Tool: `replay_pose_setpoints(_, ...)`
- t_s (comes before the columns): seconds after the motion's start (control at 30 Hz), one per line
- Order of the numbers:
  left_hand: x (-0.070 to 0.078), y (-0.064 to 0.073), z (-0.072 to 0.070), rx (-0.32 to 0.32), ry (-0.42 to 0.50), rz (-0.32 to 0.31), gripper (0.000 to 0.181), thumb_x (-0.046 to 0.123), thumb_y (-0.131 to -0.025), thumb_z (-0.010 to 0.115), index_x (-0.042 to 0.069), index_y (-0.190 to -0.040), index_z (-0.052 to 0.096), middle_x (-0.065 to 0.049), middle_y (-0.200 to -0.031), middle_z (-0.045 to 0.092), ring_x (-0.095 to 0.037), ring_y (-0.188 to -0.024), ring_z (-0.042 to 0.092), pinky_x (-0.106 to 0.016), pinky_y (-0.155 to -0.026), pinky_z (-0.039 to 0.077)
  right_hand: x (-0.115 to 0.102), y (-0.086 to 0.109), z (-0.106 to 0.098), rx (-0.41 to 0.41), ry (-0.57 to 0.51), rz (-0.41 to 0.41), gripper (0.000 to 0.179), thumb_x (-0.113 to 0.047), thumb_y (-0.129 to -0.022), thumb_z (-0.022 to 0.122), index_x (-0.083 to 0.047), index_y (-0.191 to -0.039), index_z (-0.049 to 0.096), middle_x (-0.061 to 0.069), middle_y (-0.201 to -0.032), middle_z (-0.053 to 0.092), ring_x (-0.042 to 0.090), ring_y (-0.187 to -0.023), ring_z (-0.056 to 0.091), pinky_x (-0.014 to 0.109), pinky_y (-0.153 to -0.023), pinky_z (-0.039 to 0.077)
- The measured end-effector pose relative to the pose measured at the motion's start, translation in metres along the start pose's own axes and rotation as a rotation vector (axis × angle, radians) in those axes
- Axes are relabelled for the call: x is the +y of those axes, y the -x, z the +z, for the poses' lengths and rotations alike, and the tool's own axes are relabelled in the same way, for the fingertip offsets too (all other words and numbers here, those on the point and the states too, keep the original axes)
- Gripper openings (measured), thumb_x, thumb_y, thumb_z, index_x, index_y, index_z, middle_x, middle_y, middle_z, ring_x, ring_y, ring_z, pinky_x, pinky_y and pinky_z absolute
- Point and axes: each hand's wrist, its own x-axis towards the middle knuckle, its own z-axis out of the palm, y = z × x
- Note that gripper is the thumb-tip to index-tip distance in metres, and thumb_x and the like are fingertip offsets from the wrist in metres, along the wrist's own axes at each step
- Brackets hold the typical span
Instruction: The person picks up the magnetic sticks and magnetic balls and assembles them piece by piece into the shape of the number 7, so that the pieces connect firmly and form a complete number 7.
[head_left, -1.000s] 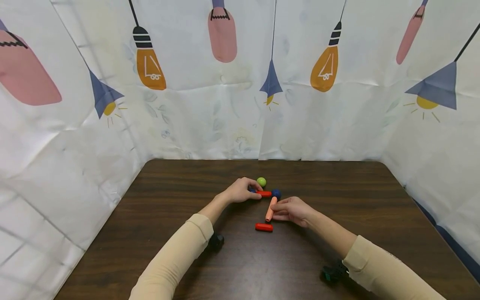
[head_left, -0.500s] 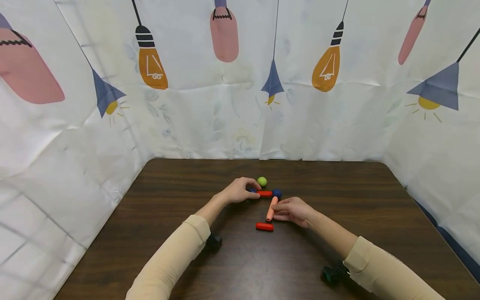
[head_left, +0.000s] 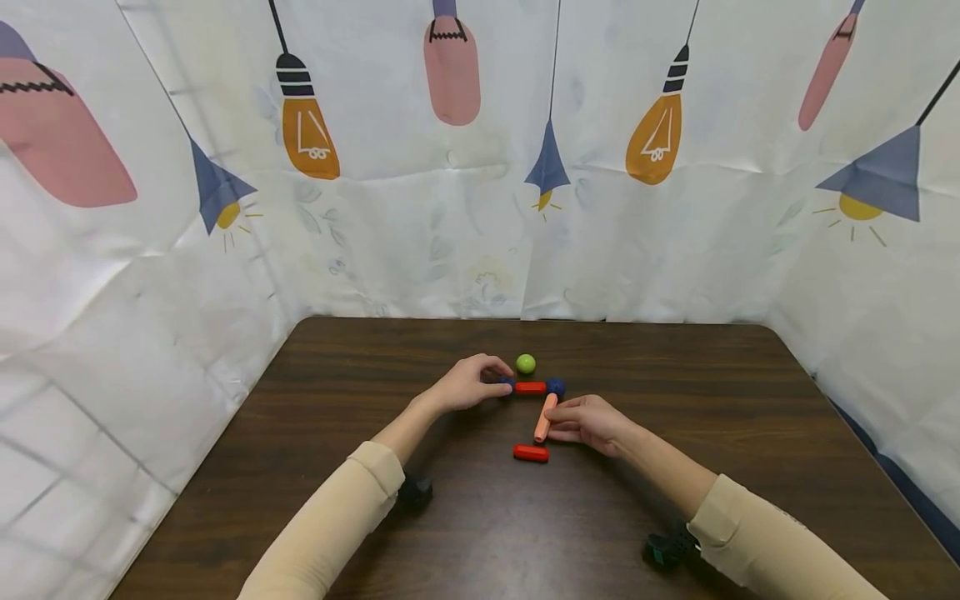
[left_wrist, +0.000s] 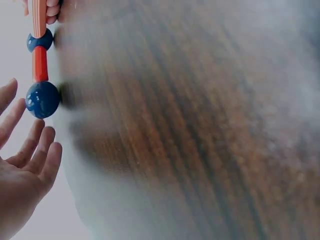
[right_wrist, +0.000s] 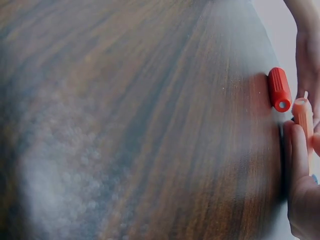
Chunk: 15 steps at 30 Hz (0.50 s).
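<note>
Right hand (head_left: pixel 591 422) has the orange stick (head_left: pixel 545 421) pinched, end right at the right blue ball (head_left: pixel 556 386), and the left hand (head_left: pixel 467 385) is kinda loose, fingers parted beside the left blue ball (left_wrist: pixel 43 100).

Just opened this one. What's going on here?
A person is working with sticks and balls on a wooden table. The right hand pinches an orange stick, one end at the right-hand blue ball. A red stick sits between that ball and another blue ball. The left hand is beside this second ball; whether it touches is unclear. A second red stick lies apart, nearer the person, and a green ball rests beyond the row.
</note>
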Motion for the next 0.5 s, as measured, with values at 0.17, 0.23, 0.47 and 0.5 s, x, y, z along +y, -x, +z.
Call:
replay_pose_setpoints(0.17, 0.005, 0.006, 0.001, 0.058, -0.033, 0.029, 0.02, 0.022, -0.097, 0.075, 0.015, -0.115, 0.073, -0.006, -0.121, 0.063, -0.027, -0.116, 0.059, -0.044, -0.101, 0.046, 0.0, 0.0, -0.001, -0.004, -0.004, 0.003, 0.038, -0.005, -0.103, 0.063, 0.019, -0.131, 0.055, 0.016, -0.101, 0.074, 0.021, -0.092, 0.074, 0.034, -0.086, 0.057)
replay_pose_setpoints(0.23, 0.009, 0.009, 0.003, 0.073, -0.041, 0.048, 0.019, 0.021, -0.097, 0.075, 0.014, -0.114, 0.073, -0.005, -0.119, 0.063, -0.027, -0.114, 0.059, -0.045, -0.1, 0.047, 0.001, 0.0, -0.001, -0.004, -0.007, 0.002, 0.038, -0.005, -0.103, 0.063, 0.02, -0.131, 0.054, 0.016, -0.101, 0.074, 0.021, -0.092, 0.074, 0.035, -0.086, 0.057)
replay_pose_setpoints(0.47, 0.022, 0.024, 0.01, 0.056, -0.045, 0.086, 0.016, 0.017, -0.096, 0.075, 0.01, -0.11, 0.074, -0.001, -0.108, 0.067, -0.019, -0.097, 0.062, -0.037, -0.086, 0.051, 0.001, -0.001, -0.001, -0.003, -0.011, 0.007, 0.038, -0.006, -0.103, 0.063, 0.018, -0.131, 0.055, 0.017, -0.104, 0.074, 0.022, -0.094, 0.074, 0.035, -0.088, 0.056)
replay_pose_setpoints(0.5, 0.024, 0.025, 0.011, 0.053, -0.043, 0.092, 0.016, 0.016, -0.096, 0.076, 0.009, -0.109, 0.074, -0.001, -0.106, 0.067, -0.018, -0.094, 0.062, -0.035, -0.084, 0.051, 0.001, -0.001, -0.001, -0.002, -0.012, 0.006, 0.038, -0.006, -0.103, 0.063, 0.018, -0.131, 0.055, 0.017, -0.104, 0.074, 0.022, -0.094, 0.074, 0.036, -0.088, 0.056)
